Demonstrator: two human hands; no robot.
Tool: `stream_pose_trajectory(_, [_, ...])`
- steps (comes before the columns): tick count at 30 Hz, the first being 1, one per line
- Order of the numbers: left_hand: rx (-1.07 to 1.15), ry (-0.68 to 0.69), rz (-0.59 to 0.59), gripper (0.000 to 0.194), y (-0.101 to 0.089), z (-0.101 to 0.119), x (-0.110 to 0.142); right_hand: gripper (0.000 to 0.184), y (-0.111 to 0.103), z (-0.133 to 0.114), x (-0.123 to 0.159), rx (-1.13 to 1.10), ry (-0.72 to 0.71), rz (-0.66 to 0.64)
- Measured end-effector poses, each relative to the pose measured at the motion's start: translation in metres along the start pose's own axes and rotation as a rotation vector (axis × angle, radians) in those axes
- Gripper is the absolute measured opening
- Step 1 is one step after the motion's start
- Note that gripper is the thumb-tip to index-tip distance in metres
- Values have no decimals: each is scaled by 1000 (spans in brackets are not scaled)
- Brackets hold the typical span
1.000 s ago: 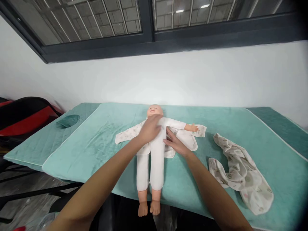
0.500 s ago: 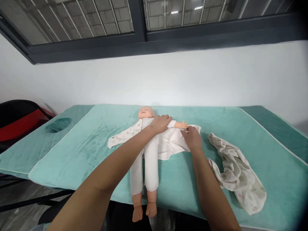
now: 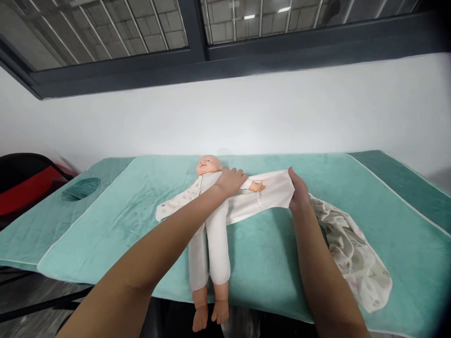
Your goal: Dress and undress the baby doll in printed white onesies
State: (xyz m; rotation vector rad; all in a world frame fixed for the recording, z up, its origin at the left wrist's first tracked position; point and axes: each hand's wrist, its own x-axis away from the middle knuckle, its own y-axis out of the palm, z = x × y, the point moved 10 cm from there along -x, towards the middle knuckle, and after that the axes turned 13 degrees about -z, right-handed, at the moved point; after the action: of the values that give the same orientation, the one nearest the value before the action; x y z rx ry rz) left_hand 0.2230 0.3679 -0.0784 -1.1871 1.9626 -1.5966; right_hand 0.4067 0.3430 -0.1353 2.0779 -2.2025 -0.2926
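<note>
A baby doll (image 3: 218,251) lies on its back, its bare feet toward me, its body in white cloth. One arm is in the printed sleeve of a white baby shirt (image 3: 276,188); the other, in a white sleeve, lies over the shirt's spread-out side. My left hand (image 3: 231,182) rests across the doll's chest and upper arm, fingers curled over the arm. Out to the right, my right hand (image 3: 299,188) grips the shirt's edge and holds that side stretched and lifted. Its fingertips are partly hidden behind the cloth.
Under the doll is a green padded bed (image 3: 105,225) with a face hole at its left end. A crumpled printed baby garment (image 3: 366,272) lies right of my right forearm. A black and red chair (image 3: 31,188) stands at left. Behind are a white wall and a barred window.
My right hand has moved from the doll's side out to the right, pulling the shirt's side out flat. My left hand has shifted from the chest toward the doll's upper arm.
</note>
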Motion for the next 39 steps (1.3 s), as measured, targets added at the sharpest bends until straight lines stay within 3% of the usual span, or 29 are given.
stream_pose_trajectory(3, [31,-59,-7,29,3,6,-5,61,16,-7,8,-26,11,-26])
stream_pose_trajectory(8, [94,-116,21,32,12,14,-12,45,41,-16,25,-10,-44,-46])
stream_pose_trajectory(16, [125,-176,9,33,13,9,-12,37,45,-17,36,-193,-102,-60])
stream_pose_trajectory(19, [188,-168,18,28,18,11,-13,32,60,-18,36,-304,-142,-175])
stream_pose_trajectory(22, [252,-113,47,36,23,12,-13,36,86,-10,39,-344,-114,-356])
stream_pose_trajectory(25, [542,120,149,32,11,13,-8,43,108,0,46,-296,-80,-473])
stream_pose_trajectory(28, [730,262,230,18,-8,-6,7,51,132,-3,52,-214,-85,-565])
stream_pose_trajectory(32, [669,222,328,20,-23,-54,37,49,180,-27,62,-31,-148,-696])
stream_pose_trajectory(36, [643,-26,314,14,1,-106,69,43,231,-30,88,303,-184,-794])
stream_pose_trajectory(39, [677,-153,317,14,27,-121,103,31,256,-21,119,620,-286,-935])
